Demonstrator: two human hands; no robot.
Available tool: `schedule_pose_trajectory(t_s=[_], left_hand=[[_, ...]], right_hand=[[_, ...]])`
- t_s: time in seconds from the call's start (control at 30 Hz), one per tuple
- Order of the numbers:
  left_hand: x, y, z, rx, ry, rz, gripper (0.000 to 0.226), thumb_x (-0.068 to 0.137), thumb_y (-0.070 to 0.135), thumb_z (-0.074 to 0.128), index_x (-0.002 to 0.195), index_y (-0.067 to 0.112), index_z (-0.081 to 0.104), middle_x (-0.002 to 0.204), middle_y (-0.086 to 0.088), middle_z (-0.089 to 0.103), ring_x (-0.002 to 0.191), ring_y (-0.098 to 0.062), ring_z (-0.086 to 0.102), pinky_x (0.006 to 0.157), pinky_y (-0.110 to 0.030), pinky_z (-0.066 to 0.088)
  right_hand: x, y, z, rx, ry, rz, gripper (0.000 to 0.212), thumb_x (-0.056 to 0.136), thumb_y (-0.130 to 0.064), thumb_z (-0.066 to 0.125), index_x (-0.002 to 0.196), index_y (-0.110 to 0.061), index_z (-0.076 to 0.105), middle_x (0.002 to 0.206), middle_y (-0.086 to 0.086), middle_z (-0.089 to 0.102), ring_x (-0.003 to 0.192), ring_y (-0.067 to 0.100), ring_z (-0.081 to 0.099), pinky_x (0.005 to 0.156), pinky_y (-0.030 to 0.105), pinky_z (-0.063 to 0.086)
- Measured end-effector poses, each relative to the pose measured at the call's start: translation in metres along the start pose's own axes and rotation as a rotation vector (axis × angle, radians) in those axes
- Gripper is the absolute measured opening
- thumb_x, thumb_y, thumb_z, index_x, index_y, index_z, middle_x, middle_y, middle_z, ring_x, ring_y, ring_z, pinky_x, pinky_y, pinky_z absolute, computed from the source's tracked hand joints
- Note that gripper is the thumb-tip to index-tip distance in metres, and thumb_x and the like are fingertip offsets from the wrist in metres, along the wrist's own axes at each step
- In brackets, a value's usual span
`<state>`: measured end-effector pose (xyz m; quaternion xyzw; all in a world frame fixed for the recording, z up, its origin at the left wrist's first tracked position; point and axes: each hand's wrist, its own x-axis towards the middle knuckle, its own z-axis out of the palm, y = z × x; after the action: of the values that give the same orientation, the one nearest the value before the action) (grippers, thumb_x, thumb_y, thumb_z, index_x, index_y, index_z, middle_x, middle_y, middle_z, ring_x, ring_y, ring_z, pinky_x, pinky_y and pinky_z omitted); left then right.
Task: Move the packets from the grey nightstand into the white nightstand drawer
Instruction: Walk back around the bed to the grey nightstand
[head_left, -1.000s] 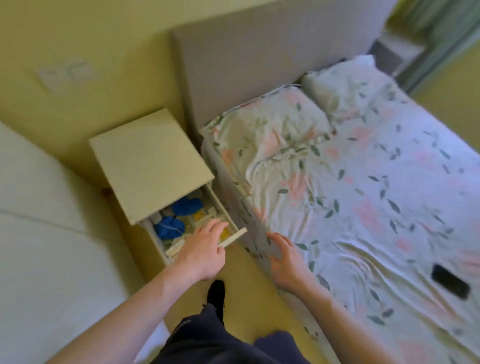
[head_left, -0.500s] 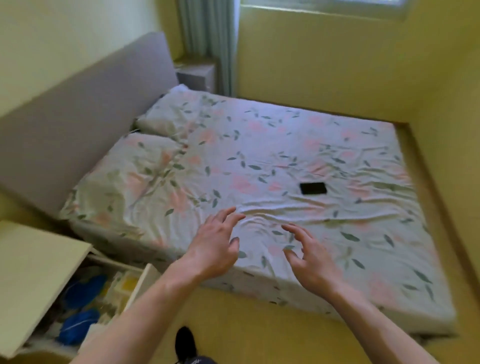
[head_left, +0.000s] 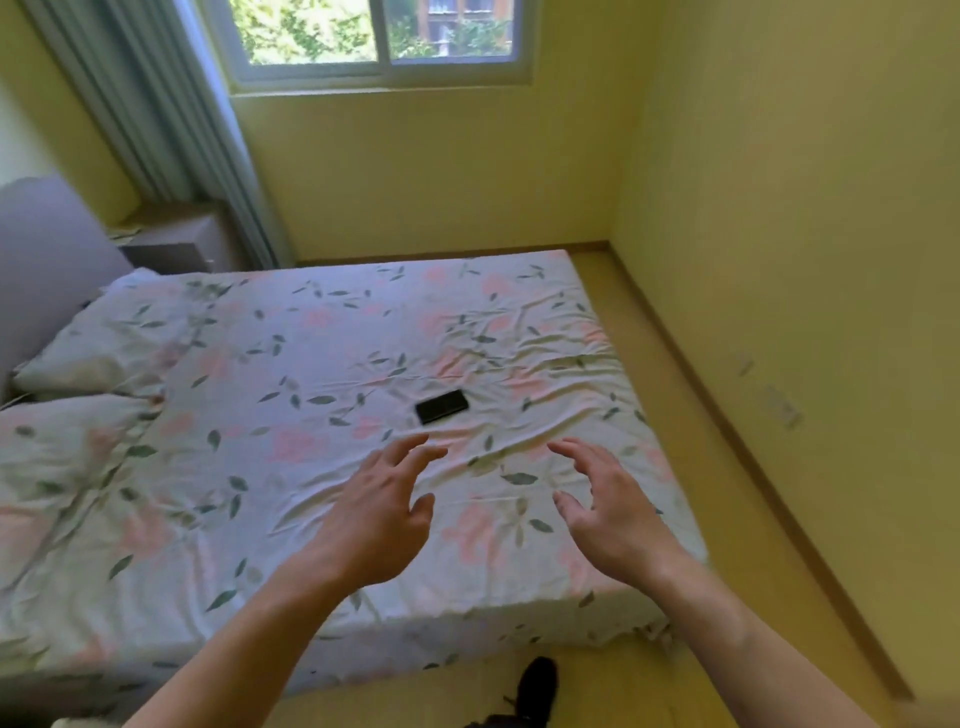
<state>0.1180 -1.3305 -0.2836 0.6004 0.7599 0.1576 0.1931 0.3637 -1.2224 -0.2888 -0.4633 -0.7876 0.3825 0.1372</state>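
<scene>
Grey nightstand (head_left: 174, 244) stands in far corner, beside bed head, under curtain. Front dark grey, top lighter, image blurred there. Something pale and flat lies on top at left edge; cannot tell if packets. No drawer visibly open.

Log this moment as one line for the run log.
left hand: open, empty | right hand: open, empty | both above bed | grey nightstand: far side
</scene>
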Motion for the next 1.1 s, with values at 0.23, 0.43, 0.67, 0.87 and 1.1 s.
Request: schedule_pose_trajectory(t_s=[0.23, 0.43, 0.67, 0.87, 1.1], left_hand=[[0.138, 0.093, 0.066, 0.008, -0.057, 0.055, 0.051, 0.102, 0.033, 0.052, 0.149, 0.043, 0.037, 0.163, 0.016, 0.023, 0.149, -0.016, 0.026, 0.123, -0.037, 0.025], [0.262, 0.221, 0.109, 0.020, -0.103, 0.203, 0.050, 0.102, 0.033, 0.050, 0.150, 0.039, 0.038, 0.164, 0.014, 0.023, 0.149, -0.018, 0.026, 0.122, -0.037, 0.024], [0.370, 0.355, 0.144, -0.005, -0.069, 0.276, 0.050, 0.101, 0.032, 0.052, 0.149, 0.041, 0.040, 0.162, 0.016, 0.025, 0.147, -0.015, 0.029, 0.120, -0.037, 0.029], [0.441, 0.430, 0.181, -0.012, -0.009, 0.149, 0.052, 0.101, 0.032, 0.053, 0.150, 0.040, 0.038, 0.164, 0.015, 0.022, 0.150, -0.014, 0.023, 0.123, -0.038, 0.025], [0.502, 0.490, 0.198, -0.064, 0.102, -0.034, 0.051, 0.101, 0.031, 0.053, 0.149, 0.042, 0.038, 0.163, 0.017, 0.023, 0.150, -0.011, 0.021, 0.122, -0.037, 0.022]], right_hand=[[0.047, 0.098, -0.114, -0.019, 0.043, 0.080, 0.052, 0.102, -0.024, 0.056, 0.149, -0.038, 0.042, 0.156, -0.020, 0.035, 0.145, 0.003, 0.032, 0.121, 0.030, 0.029], [0.078, 0.179, -0.229, -0.037, 0.143, 0.191, 0.049, 0.102, -0.027, 0.058, 0.148, -0.036, 0.043, 0.149, -0.021, 0.037, 0.138, 0.001, 0.036, 0.114, 0.023, 0.030], [0.131, 0.268, -0.339, 0.034, 0.193, 0.185, 0.051, 0.102, -0.023, 0.059, 0.147, -0.040, 0.044, 0.155, -0.020, 0.036, 0.143, 0.005, 0.037, 0.118, 0.029, 0.034], [0.200, 0.347, -0.432, 0.031, 0.109, 0.090, 0.052, 0.101, -0.024, 0.060, 0.147, -0.039, 0.043, 0.154, -0.020, 0.036, 0.142, 0.003, 0.036, 0.118, 0.025, 0.032], [0.287, 0.397, -0.528, -0.052, 0.004, -0.027, 0.052, 0.100, -0.020, 0.061, 0.148, -0.032, 0.045, 0.153, -0.016, 0.039, 0.129, -0.008, 0.031, 0.110, 0.013, 0.021]])
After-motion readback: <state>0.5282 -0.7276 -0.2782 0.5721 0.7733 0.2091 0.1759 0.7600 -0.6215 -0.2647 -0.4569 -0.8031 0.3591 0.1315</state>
